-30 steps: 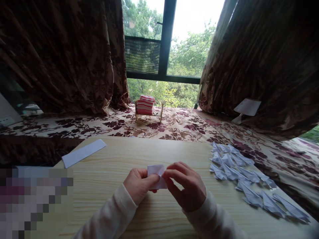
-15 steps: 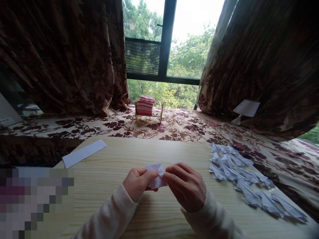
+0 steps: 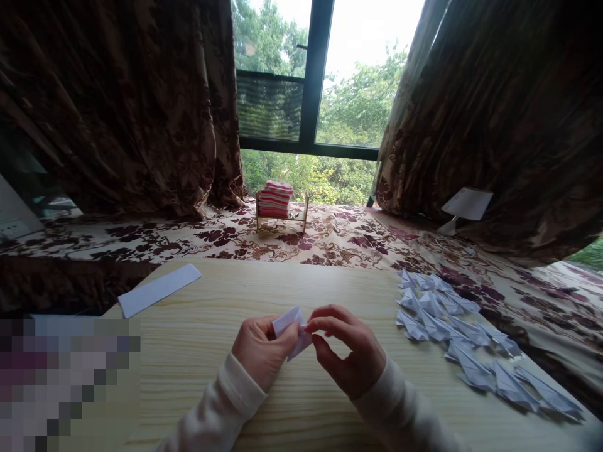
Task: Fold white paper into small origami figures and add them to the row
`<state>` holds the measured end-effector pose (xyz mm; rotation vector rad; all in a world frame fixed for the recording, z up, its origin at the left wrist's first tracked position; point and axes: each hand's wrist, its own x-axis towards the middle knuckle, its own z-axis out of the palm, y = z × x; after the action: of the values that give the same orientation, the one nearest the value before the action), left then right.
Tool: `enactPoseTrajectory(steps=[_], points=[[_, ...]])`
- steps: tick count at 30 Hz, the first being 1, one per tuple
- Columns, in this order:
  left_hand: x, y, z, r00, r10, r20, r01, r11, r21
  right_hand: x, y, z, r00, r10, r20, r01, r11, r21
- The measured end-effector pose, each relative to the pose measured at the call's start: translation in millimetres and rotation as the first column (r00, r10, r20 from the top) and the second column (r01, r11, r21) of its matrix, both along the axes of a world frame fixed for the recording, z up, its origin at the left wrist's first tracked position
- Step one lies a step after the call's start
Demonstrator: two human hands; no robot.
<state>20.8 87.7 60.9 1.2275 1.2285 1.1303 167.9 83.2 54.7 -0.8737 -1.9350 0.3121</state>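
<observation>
My left hand (image 3: 264, 348) is closed on a small piece of folded white paper (image 3: 288, 321), the thumb lying across its face. Creases and a raised flap show on the paper, which is tilted above the table. My right hand (image 3: 351, 348) meets the paper's right edge, thumb and index finger curved round in a ring with their tips at that edge. The left fingers behind the paper are mostly hidden. To the right lie several folded white paper pieces with pointed ends (image 3: 436, 323), set out in rows.
A pale wooden table (image 3: 226, 289) is under my hands. A flat white paper strip or stack (image 3: 160, 289) lies at its far left. Beyond, on a floral cloth (image 3: 339, 232), stand a small rack (image 3: 305, 213) with folded pink striped cloths (image 3: 276, 201) and a white lamp (image 3: 466, 204).
The paper has turned and tilted in my left hand, which has rolled over slightly. My right fingers have spread into a wider ring, their tips still at the paper's right edge.
</observation>
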Motion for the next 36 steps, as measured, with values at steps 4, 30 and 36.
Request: enactPoseTrajectory(steps=[4,30,36], points=[[3,-4,3.3,0.997,0.028,-0.078,-0.021,0.996,0.089,-4,2,-10.7,0.982,-0.065,-0.175,0.015,0.963,-0.270],[-8,12,-9.4,0.964,0.037,0.263,0.013,0.982,-0.187,-6,-3,-7.5,0.994,-0.031,-0.101,0.025,0.998,-0.061],[-9,12,-12.0,0.932,0.070,0.355,0.053,0.944,-0.325,-13,-2,-14.3,0.998,-0.054,-0.037,0.055,0.998,0.026]])
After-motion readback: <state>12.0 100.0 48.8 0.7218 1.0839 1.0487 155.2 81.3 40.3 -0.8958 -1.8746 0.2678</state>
